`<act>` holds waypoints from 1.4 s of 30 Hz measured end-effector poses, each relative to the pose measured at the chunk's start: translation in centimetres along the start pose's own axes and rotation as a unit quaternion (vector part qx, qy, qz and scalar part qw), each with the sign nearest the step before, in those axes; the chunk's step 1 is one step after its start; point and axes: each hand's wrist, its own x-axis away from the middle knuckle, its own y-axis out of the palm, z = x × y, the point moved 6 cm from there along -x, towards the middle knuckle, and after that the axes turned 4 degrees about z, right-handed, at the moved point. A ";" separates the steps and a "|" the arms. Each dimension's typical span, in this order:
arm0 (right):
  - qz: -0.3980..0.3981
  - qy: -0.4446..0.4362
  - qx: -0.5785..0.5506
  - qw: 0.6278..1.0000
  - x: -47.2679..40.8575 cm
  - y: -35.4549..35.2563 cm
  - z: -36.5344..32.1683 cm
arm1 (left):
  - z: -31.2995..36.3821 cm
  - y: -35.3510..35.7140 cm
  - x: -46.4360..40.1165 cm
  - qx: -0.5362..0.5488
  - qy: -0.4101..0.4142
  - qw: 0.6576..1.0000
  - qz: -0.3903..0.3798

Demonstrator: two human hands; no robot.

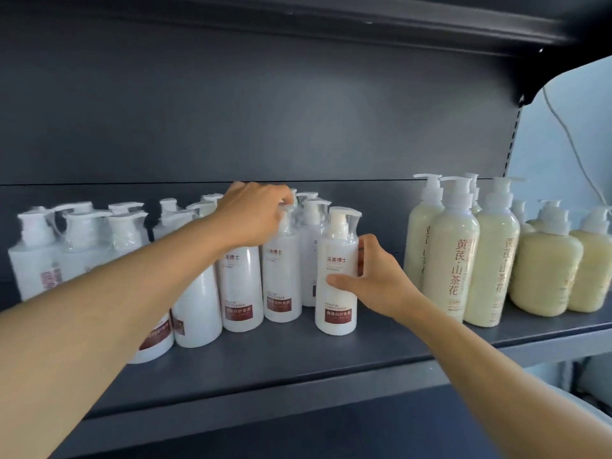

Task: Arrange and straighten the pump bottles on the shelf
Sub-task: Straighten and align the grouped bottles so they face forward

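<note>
Right hand [376, 279] grip closed round front white conditioner bottle [337, 276] upright on dark shelf [298, 366], left hand [253, 213] pinching pump top of second-row bottle [283, 270], cream bottles [463, 253] at right

Both hands [255, 213] [374, 279] reach forward, fingers curled.

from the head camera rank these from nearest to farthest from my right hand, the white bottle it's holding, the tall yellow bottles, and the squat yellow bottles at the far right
1. White bottle, gripped by the right hand.
2. Tall yellow bottles, just to its right.
3. Squat yellow bottles, at the shelf's far right end.
</note>
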 end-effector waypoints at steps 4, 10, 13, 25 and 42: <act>-0.022 0.015 0.017 1.000 -0.3 -1.3 1.0 | -0.3 0.1 -0.5 0.072 -0.021 0.995 -0.069; -0.068 0.018 0.015 0.997 -0.8 -2.3 1.6 | -0.1 -0.3 -0.7 0.130 -0.026 0.987 -0.091; -0.095 0.017 0.022 0.995 -0.9 -3.0 1.8 | 0.9 -0.7 -0.5 0.123 -0.010 0.989 -0.081; -0.130 0.007 -0.023 0.991 -0.9 -4.6 2.0 | 4.0 -1.0 0.0 0.136 -0.011 0.984 -0.111; -0.162 -0.010 0.008 0.987 -0.7 -4.1 1.3 | 4.1 -0.5 0.1 0.206 -0.021 0.962 -0.176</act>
